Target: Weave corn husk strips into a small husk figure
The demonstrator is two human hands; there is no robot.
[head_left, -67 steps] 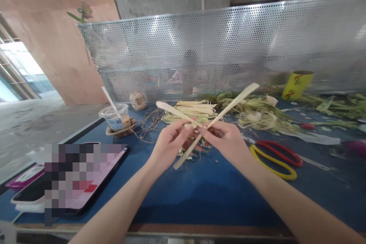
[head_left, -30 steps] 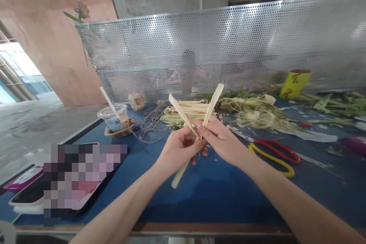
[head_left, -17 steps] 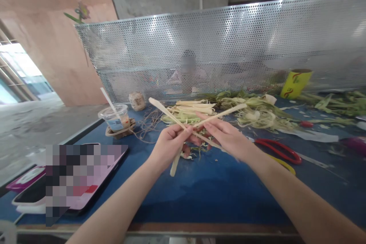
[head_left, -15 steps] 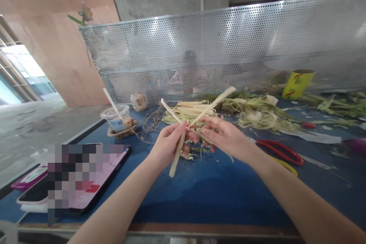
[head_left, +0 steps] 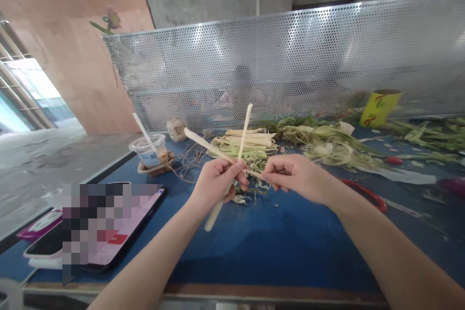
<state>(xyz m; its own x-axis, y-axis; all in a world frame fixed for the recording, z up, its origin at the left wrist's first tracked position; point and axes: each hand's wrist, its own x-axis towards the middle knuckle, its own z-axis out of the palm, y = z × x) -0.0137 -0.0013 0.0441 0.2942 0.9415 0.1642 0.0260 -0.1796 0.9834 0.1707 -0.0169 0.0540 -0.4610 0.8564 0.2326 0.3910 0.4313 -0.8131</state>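
Observation:
Pale corn husk strips cross one another in my left hand, whose thumb and fingers pinch them where they meet. One strip points up, another reaches to the upper left, and one end hangs down toward the table. My right hand is closed in a pinch on the strip end that runs out to the right. Behind the hands lies a stack of flat husk strips, with curled green-white scraps in front of it.
To the left are a lidded cup with a straw, brown twine, and phones or a tablet. On the right lie husks, red-handled scissors and a yellow roll. A perforated metal screen stands behind, a person beyond it.
The crossed strips have turned leftward in my left hand. My right hand has moved slightly right, and its loosely curled fingers now pinch one strip's end.

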